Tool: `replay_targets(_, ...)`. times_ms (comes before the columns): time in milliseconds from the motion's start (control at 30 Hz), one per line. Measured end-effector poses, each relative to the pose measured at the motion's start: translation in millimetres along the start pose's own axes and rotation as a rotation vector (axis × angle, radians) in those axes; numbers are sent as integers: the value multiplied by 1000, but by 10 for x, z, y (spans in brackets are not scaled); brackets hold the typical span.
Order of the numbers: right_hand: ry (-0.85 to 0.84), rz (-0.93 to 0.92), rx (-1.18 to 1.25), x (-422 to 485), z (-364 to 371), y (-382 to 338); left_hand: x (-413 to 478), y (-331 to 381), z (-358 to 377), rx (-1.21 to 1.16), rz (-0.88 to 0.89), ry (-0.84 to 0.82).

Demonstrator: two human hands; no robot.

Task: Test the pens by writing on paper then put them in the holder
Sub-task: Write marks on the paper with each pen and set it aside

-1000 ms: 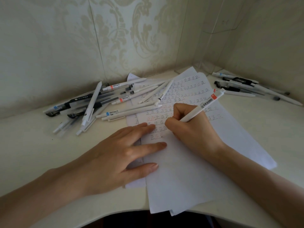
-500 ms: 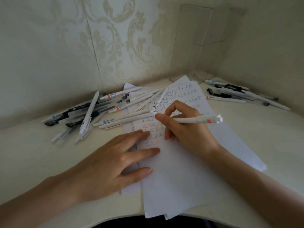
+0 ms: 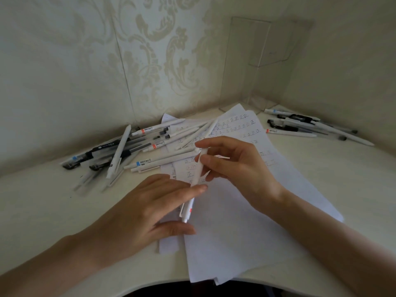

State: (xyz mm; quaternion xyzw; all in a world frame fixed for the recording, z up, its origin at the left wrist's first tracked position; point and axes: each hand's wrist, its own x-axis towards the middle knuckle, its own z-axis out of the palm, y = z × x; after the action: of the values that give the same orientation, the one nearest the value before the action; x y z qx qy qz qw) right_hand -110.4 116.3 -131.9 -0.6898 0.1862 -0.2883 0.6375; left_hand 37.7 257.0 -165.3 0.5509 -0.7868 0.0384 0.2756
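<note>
The right hand (image 3: 235, 166) pinches a white pen (image 3: 197, 168) by its upper end between thumb and fingertips, above the written paper (image 3: 235, 232). The pen slants down towards the left hand (image 3: 145, 206), which rests on the paper's left edge with fingers straight. Its forefinger crosses the barrel, and the pen's lower end shows between forefinger and thumb.

The pen (image 3: 195, 174) pinched in the right hand (image 3: 237, 166) has its upper tip hidden behind that hand's thumb and forefinger. The left hand (image 3: 145, 209) lays a forefinger across the barrel lower down, and whether it touches cannot be told. Both forearms run out at the lower corners. In the heap of pens (image 3: 119, 151) beyond the left hand, the nearest are blurred and the label print is too small to read. The clear holder (image 3: 242, 65) beyond the right hand shows only faint edges.
</note>
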Motion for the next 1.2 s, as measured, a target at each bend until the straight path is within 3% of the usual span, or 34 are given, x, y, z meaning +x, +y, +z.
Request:
replay_targets(333, -9, -42, -40, -13, 30, 14, -19, -40, 47, -18, 0, 40)
replay_targets(467, 25, -79, -11, 12, 5, 15, -8, -26, -8, -51, -169, 52)
replay_targets(667, 127, -126, -180, 89, -154, 74, 247, -315, -242, 104, -324, 248)
replay_targets(867, 220, -118, -421, 169, -287, 141, 383, -596, -123, 378, -558, 104)
replay_targets(967, 408, -186, -754, 253, -579, 89, 464, -379, -52, 391, -418, 69)
replay_targets(1067, 572, -65, -1040, 337, -1060, 120, 461, -131, 53, 199, -331, -42)
replay_targets(1200, 529, 25, -1127, 353, -1470, 259, 327, -34, 247, 45, -257, -170)
